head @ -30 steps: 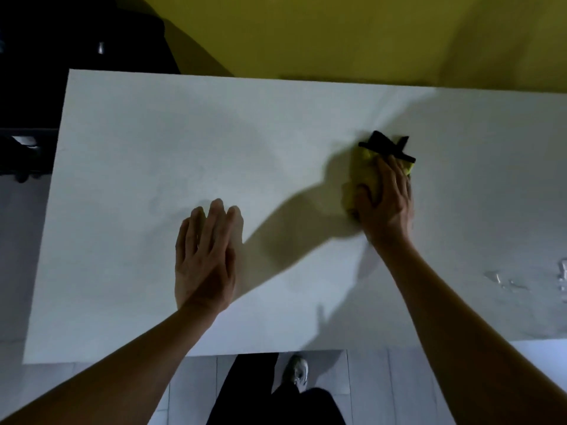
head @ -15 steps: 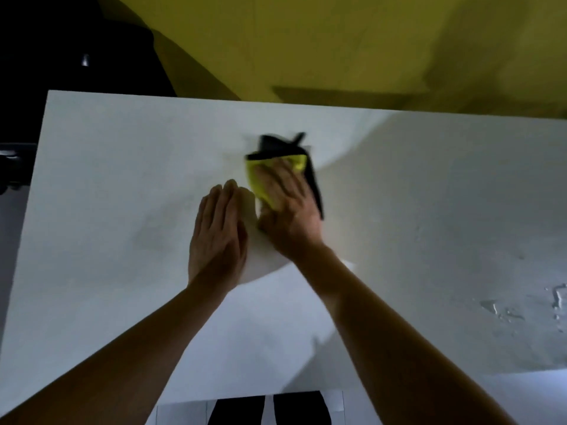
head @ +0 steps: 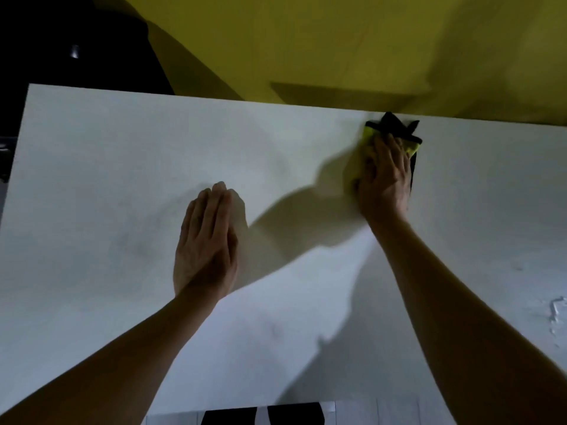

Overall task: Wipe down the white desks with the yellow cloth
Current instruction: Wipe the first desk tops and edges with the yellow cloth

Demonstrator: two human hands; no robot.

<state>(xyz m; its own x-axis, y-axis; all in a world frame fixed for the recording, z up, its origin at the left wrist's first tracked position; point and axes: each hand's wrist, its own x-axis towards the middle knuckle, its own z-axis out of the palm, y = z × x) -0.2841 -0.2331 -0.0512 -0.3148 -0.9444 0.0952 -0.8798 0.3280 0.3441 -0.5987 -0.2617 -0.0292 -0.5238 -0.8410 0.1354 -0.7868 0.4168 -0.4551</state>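
A: Swept rightward since half a second ago: right hand [head: 383,176] and yellow cloth [head: 369,148], then just beside the left hand, now well apart from it and up against the far edge of the white worktop [head: 122,154].

B: And the hold on the cloth?

A: Pressed flat under the palm, fingers [head: 395,148] laid straight over it, not curled round. Black trim of the cloth poking out past the fingertips, touching the far edge below the yellow wall [head: 337,41]. Some motion blur at the cloth's left side.

B: Left hand [head: 205,240]?

A: Unmoved near mid-worktop. Palm down, fingers straight and close together, holding nothing. Long shadow cast to its right, reaching toward the other wrist.

B: Anything else on the surface?

A: Small wet streaks or droplets [head: 557,311] near the right border, well apart from both hands. Dark trouser legs [head: 233,417] visible past the near edge.
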